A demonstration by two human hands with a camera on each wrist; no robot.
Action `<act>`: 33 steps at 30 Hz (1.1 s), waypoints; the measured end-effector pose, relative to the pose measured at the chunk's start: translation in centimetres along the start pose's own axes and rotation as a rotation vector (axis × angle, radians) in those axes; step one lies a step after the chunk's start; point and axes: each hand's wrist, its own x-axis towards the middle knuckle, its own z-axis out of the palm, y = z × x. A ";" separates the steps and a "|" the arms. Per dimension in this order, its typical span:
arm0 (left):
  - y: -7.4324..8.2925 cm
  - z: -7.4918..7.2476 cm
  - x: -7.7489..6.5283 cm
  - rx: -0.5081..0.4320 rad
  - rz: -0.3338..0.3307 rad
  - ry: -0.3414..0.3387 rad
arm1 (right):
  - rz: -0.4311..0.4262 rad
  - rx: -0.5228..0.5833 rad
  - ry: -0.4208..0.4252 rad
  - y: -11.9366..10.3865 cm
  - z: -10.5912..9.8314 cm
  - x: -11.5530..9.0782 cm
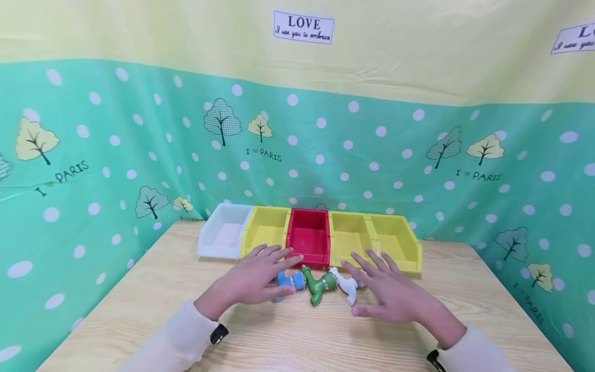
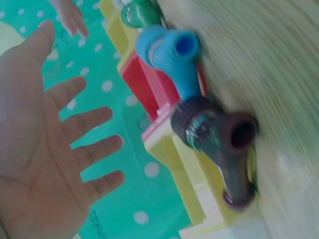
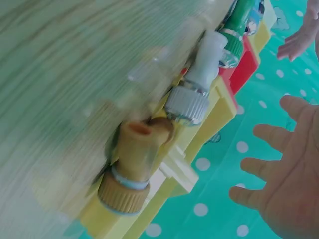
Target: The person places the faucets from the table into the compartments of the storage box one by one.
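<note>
Table (image 1: 297,341): pale wood grain, with five taps in a row across it, in front of the bins.
Left hand (image 1: 257,276): released, its fingers straight and spread, holding nothing; in the head view it covers part of the row, while in its own wrist view it is apart from the taps.
Right hand (image 1: 392,292): also released, fingers straight and fanned out, grasping nothing, over the other end of the row.
Maroon tap (image 2: 199,127): at the row's left end, hidden by the left hand in the head view; just beside the blue one.
Blue tap (image 1: 296,281): second from left, partly behind the left thumb and fingers.
Green tap (image 1: 316,287): mid-row, in plain sight between the hands, in front of the red bin.
White tap (image 1: 347,285): next to the green one, its right end partly behind the right hand's fingers.
Tan tap (image 3: 134,159): at the row's right end, hidden by the right hand in the head view; whether it touches the white one is unclear.
Bins: side by side, left to right: white bin (image 1: 219,251), yellow bin (image 1: 267,227), red bin (image 1: 309,258), then two more yellow ones.
Curtain (image 1: 372,150): green with white dots and printed trees, yellow above.
</note>
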 end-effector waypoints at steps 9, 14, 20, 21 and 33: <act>-3.1 -0.3 -0.9 0.010 -0.129 0.138 | -0.001 -0.058 0.005 1.9 -0.4 -0.9; -5.0 -0.3 -1.3 0.017 -0.261 0.205 | -0.018 -0.109 0.020 3.4 -0.4 -1.5; -7.8 -0.2 -1.9 0.024 -0.367 0.299 | -0.041 -0.107 0.036 5.1 -0.5 -2.4; -8.3 -0.1 -2.0 0.027 -0.381 0.310 | -0.044 -0.102 0.038 5.3 -0.6 -2.5; -13.0 0.5 -4.0 -0.060 -0.550 0.397 | -0.128 -0.139 0.029 7.5 0.4 -3.6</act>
